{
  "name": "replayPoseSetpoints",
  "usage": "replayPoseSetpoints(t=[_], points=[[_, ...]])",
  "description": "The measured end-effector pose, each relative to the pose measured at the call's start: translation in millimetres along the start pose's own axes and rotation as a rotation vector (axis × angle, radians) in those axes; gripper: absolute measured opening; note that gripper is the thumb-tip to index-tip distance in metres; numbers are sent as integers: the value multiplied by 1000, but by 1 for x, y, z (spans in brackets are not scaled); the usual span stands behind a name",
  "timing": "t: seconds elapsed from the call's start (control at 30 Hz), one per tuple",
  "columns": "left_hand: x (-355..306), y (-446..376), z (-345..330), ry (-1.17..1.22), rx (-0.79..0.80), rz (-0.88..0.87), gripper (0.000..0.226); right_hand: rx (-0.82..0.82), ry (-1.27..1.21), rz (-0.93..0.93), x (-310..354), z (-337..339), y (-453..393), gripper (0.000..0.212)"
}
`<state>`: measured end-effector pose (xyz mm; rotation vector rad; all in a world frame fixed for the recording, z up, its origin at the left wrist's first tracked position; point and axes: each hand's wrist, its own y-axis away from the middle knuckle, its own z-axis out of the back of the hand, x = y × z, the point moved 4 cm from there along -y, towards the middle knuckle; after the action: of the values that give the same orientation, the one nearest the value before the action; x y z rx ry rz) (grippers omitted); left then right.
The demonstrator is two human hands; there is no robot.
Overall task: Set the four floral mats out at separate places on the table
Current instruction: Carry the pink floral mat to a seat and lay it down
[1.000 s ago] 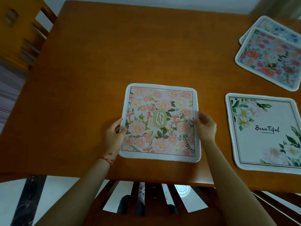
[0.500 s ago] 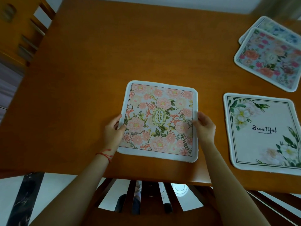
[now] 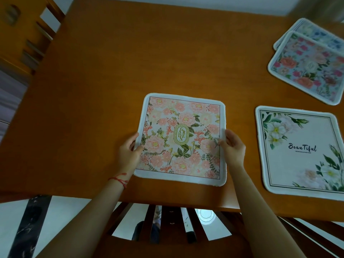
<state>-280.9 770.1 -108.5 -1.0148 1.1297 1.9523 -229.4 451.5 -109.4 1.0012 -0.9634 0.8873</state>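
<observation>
**Garden mat held at both edges**

You hold the pink "Garden" mat (image 3: 181,138) near the table's (image 3: 93,90) near edge: your left hand (image 3: 128,155) pinches its left border, your right hand (image 3: 233,148) its right. The "Beautiful" mat (image 3: 299,151) lies apart, right. Far right, the red-rose mat (image 3: 307,67) overlaps the blue-flower mat (image 3: 316,37).

Dim, soft light; wide-angle bending, edges blurred.

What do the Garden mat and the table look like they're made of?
Garden mat: probably fabric or soft foam with a matte printed face; its white border looks fuzzy and slightly uneven, and both hands pinch its side edges. Table: looks like wood or wood veneer, orange-brown with a smooth semi-gloss finish that shows soft light patches.
</observation>
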Motion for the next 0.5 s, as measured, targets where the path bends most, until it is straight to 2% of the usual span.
replayPoseSetpoints(t=[0.5], points=[[0, 4, 0, 4, -12, -11, 47, 10, 11, 11, 7, -1, 2, 33]])
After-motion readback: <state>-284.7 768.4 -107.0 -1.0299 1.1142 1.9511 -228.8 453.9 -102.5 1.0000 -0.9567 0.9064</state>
